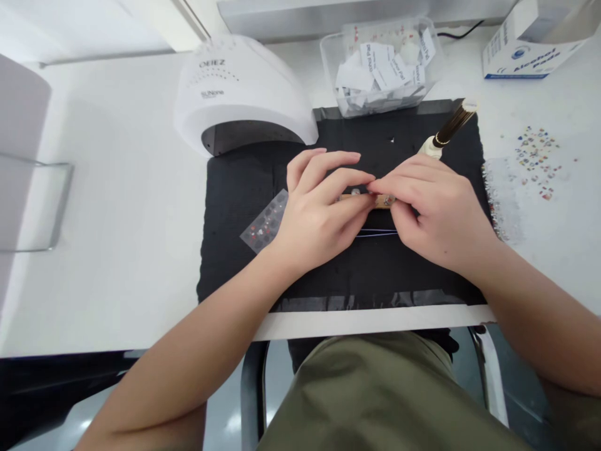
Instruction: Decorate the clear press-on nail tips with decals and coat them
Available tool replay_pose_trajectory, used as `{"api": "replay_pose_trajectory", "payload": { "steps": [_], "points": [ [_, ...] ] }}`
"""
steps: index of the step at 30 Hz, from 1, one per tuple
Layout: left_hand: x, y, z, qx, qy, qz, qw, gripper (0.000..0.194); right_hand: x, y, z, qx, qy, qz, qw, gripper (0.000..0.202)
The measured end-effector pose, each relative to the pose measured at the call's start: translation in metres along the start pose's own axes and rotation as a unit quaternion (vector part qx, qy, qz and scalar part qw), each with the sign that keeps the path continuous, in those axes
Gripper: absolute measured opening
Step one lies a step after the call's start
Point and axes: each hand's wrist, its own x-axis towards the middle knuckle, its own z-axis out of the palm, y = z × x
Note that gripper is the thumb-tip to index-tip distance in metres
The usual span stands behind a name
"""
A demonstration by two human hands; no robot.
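Over the black mat (338,282), my left hand (319,213) has its thumb and index finger closed on a narrow light-brown strip (382,202), its other fingers loosely stretched. Small shiny pieces (355,191) sit along the strip, which is partly covered by my fingers. My right hand (432,207) is pinched at the strip's right end, its index fingertip meeting my left fingertips; what it holds there is hidden. Beneath my left hand lies a clear sheet (263,227) with small red and white bits. Two thin pale lines (378,233) run below the strip.
A white nail lamp (248,81) stands back left. Behind the mat is a clear tub (345,103) of alcohol pad packets. A bottle with a dark ribbed cap (453,125) stands behind my right hand. Small gems (538,153) and an alcohol pads box (521,53) are at right.
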Motion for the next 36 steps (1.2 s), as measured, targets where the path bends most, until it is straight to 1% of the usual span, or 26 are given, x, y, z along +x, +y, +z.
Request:
{"api": "replay_pose_trajectory", "payload": {
  "steps": [6, 9, 12, 14, 16, 18, 20, 22, 23, 24, 25, 26, 27, 29, 31, 33, 36],
  "points": [
    [-0.002, -0.002, -0.003, -0.001, -0.017, -0.015, 1.000, 0.006, -0.001, 0.002, 0.002, 0.004, 0.005, -0.003, 1.000, 0.038],
    [-0.002, 0.000, -0.004, -0.027, -0.020, -0.025, 0.999, 0.010, -0.001, 0.002, 0.002, 0.000, 0.014, -0.011, 1.000, 0.036],
    [-0.001, 0.004, -0.006, -0.011, -0.033, -0.045, 0.998, 0.009, 0.000, 0.000, -0.001, -0.006, 0.006, 0.001, 1.000, 0.035],
    [0.001, 0.006, -0.010, 0.007, -0.050, -0.056, 0.997, 0.008, 0.001, -0.002, -0.003, -0.021, -0.006, 0.015, 1.000, 0.035],
    [0.002, 0.005, -0.017, 0.004, -0.057, -0.049, 0.997, 0.011, 0.001, -0.003, -0.004, -0.038, -0.001, 0.019, 0.999, 0.033],
    [0.001, -0.001, -0.026, -0.011, -0.052, -0.029, 0.998, 0.021, 0.001, -0.003, -0.007, -0.049, 0.015, 0.020, 0.999, 0.029],
    [0.000, -0.014, -0.035, -0.020, -0.070, -0.022, 0.997, 0.036, 0.001, -0.003, -0.010, -0.050, 0.025, 0.033, 0.998, 0.026],
    [-0.004, -0.030, -0.042, -0.035, -0.111, -0.054, 0.992, 0.060, 0.000, -0.003, -0.015, -0.045, 0.019, 0.064, 0.997, 0.025],
    [-0.007, -0.038, -0.045, -0.053, -0.139, -0.074, 0.986, 0.071, 0.000, -0.002, -0.018, -0.040, 0.012, 0.079, 0.996, 0.025],
    [-0.009, -0.045, -0.046, -0.072, -0.161, -0.087, 0.980, 0.081, 0.000, -0.001, -0.020, -0.035, 0.006, 0.093, 0.995, 0.026],
    [-0.011, -0.050, -0.047, -0.093, -0.169, -0.107, 0.975, 0.084, 0.000, -0.001, -0.022, -0.030, 0.001, 0.103, 0.994, 0.027],
    [-0.012, -0.054, -0.048, -0.119, -0.192, -0.134, 0.965, 0.081, -0.001, 0.000, -0.023, -0.027, -0.002, 0.109, 0.994, 0.029],
    [-0.013, -0.055, -0.048, -0.137, -0.201, -0.147, 0.959, 0.075, -0.001, 0.000, -0.024, -0.026, 0.002, 0.111, 0.993, 0.029],
    [-0.012, -0.054, -0.049, -0.163, -0.207, -0.177, 0.948, 0.062, -0.001, 0.001, -0.024, -0.024, 0.016, 0.111, 0.993, 0.029],
    [-0.011, -0.051, -0.049, -0.169, -0.205, -0.190, 0.945, 0.052, -0.001, 0.000, -0.023, -0.022, 0.033, 0.109, 0.993, 0.029],
    [-0.009, -0.047, -0.049, -0.175, -0.203, -0.197, 0.943, 0.050, 0.000, -0.001, -0.022, -0.021, 0.046, 0.114, 0.992, 0.029],
    [-0.007, -0.045, -0.049, -0.200, -0.177, -0.228, 0.936, 0.051, 0.000, -0.003, -0.022, -0.016, 0.069, 0.121, 0.990, 0.027]
  ]
}}
